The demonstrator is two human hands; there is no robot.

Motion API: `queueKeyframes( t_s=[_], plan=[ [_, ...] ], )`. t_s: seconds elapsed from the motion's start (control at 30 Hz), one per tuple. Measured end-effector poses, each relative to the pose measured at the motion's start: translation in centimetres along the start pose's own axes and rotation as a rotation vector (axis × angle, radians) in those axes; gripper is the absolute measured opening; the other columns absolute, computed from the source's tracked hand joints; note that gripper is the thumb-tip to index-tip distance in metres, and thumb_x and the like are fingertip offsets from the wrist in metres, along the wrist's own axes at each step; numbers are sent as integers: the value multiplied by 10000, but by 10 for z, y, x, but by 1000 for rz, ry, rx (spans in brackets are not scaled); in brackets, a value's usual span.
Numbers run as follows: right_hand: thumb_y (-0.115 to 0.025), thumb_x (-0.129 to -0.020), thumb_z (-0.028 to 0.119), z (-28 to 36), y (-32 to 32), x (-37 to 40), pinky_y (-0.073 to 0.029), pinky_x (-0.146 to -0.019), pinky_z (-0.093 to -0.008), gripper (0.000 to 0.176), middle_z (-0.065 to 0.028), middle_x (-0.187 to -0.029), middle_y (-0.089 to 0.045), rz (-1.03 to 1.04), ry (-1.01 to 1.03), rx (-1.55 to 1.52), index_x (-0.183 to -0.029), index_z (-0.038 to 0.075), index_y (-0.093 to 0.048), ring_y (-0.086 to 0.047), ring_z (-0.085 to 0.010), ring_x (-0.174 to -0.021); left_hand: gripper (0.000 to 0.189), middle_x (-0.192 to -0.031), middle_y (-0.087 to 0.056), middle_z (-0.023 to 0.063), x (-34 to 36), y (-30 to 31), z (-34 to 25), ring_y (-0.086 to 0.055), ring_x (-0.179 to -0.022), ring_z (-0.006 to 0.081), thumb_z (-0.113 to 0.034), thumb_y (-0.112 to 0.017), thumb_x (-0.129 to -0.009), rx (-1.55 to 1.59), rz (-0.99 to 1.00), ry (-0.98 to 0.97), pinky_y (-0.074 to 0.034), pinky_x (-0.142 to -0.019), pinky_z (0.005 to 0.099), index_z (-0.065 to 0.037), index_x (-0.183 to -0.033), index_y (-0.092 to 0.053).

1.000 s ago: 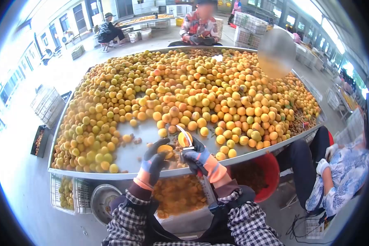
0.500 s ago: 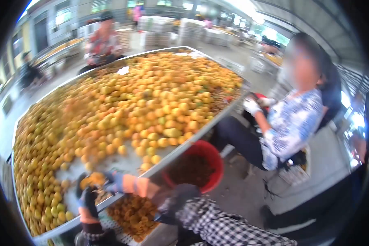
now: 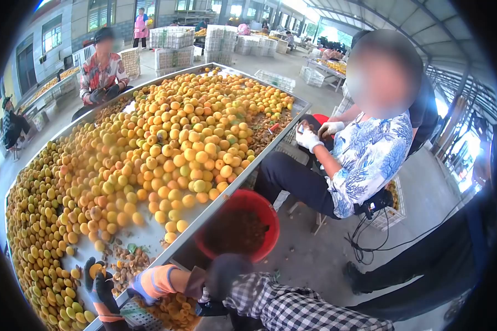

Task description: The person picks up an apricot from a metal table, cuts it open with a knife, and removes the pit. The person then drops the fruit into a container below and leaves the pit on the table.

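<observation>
At the lower left, my left hand (image 3: 101,287), in a dark glove with an orange cuff, is closed on an orange apricot half (image 3: 97,270) over the table's near edge. My right hand (image 3: 152,282), in an orange and blue-grey glove, is lower and to the right, above a crate of apricot halves (image 3: 176,311). Its fingers point down and are mostly hidden, so their grip does not show. Beside my hands on the metal table lies a small heap of brown stones and scraps (image 3: 130,265). Whole apricots (image 3: 176,149) are piled across the table.
A red bucket (image 3: 270,231) with brown contents stands against the table's right side. A co-worker in a blue-patterned shirt (image 3: 364,165) sits at the right, white-gloved hands together. Another person (image 3: 102,74) sits at the far left edge. Black cables (image 3: 364,237) lie on the floor; white crates (image 3: 221,41) are stacked behind.
My hands were together around an apricot and are now apart. The right hand has gone down to the crate, while the left keeps an apricot half. The view has shifted and sharpened.
</observation>
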State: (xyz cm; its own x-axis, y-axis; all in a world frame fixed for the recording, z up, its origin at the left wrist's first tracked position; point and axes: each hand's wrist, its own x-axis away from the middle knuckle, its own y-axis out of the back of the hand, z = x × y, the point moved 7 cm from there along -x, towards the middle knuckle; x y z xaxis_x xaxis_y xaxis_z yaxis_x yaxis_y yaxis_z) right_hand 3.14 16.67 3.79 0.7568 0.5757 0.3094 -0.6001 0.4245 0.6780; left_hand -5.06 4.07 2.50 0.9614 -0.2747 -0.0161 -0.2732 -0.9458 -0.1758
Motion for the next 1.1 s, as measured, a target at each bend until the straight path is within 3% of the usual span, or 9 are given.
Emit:
queueKeyframes(
  t_s=[0.13, 0.3, 0.4, 0.47, 0.7, 0.73, 1.0, 1.07, 1.1],
  plan=[
    [-730, -671, 223, -3, 41, 11, -489, -676, -388, 451, -153, -828, -671, -476, 98, -353, -1076, 63, -613, -639, -337, -773, 473, -1074, -595, 58, -3, -1, 2, -543, -735, 76, -151, -592, -874, 51, 38, 5, -410, -570, 167, -55, -1325, -487],
    [-758, -663, 139, -19, 3, -21, -492, -657, -348, 260, -91, -758, -669, -145, 159, -481, -892, 50, -672, -629, -214, -709, 463, -1135, -578, 65, -33, 52, 28, -513, -720, 63, -173, -570, -905, 123, 58, 21, -344, -493, 156, -45, -1337, -463],
    [-713, -744, 34, -23, 17, -23, -471, -589, -256, 121, -25, -744, -659, -252, 304, -856, -859, 27, -674, -590, -86, -670, 493, -1128, -582, 48, -27, 55, 4, -490, -684, 46, -217, -595, -894, -127, -73, -132, -328, -491, 153, -49, -1338, -462],
    [-705, -728, 75, -36, 36, -21, -484, -564, -280, 162, -66, -691, -643, -536, 264, -1098, -880, 29, -668, -591, -115, -604, 454, -1035, -591, 34, -15, 30, -1, -478, -644, 43, -202, -574, -905, -57, -34, -100, -331, -491, 153, -55, -1323, -481],
    [-722, -763, 165, -56, 37, -36, -499, -686, -346, 311, -136, -821, -669, -876, -80, -670, -1011, 8, -622, -629, -211, -732, 469, -1028, -587, 10, -17, 3, 45, -488, -661, 50, -113, -540, -850, -185, 89, -128, -384, -543, 181, -54, -1313, -500],
    [-716, -762, 175, -58, 37, -37, -498, -711, -378, 306, -175, -851, -667, -881, -88, -670, -1004, 13, -624, -640, -299, -763, 475, -1033, -588, 8, -17, 1, 44, -489, -666, 47, -121, -549, -850, -196, 115, -157, -387, -547, 181, -52, -1317, -498],
    [-650, -810, 196, -49, 36, -27, -503, -765, -405, 270, -218, -899, -660, -872, -359, -438, -1007, 15, -613, -630, -381, -876, 481, -1035, -606, -1, -34, 38, 81, -506, -685, 42, -60, -560, -853, -250, 70, -280, -398, -545, 184, -47, -1330, -495],
    [-646, -815, 205, -51, 34, -29, -500, -762, -417, 273, -213, -889, -661, -908, -348, -377, -1011, 19, -611, -629, -384, -870, 436, -1180, -586, 117, -23, 19, 58, -573, -1047, 201, -42, -595, -865, -292, 93, -154, -466, -937, 333, 23, -1284, -493],
    [-642, -824, 276, -54, 32, -33, -500, -759, -424, 330, -205, -897, -660, -883, -281, -389, -1051, 43, -589, -627, -384, -877, 436, -1180, -586, 117, -25, 23, 60, -573, -1047, 201, -42, -595, -865, -292, 88, -153, -466, -937, 333, 23, -1284, -493]
  ],
)
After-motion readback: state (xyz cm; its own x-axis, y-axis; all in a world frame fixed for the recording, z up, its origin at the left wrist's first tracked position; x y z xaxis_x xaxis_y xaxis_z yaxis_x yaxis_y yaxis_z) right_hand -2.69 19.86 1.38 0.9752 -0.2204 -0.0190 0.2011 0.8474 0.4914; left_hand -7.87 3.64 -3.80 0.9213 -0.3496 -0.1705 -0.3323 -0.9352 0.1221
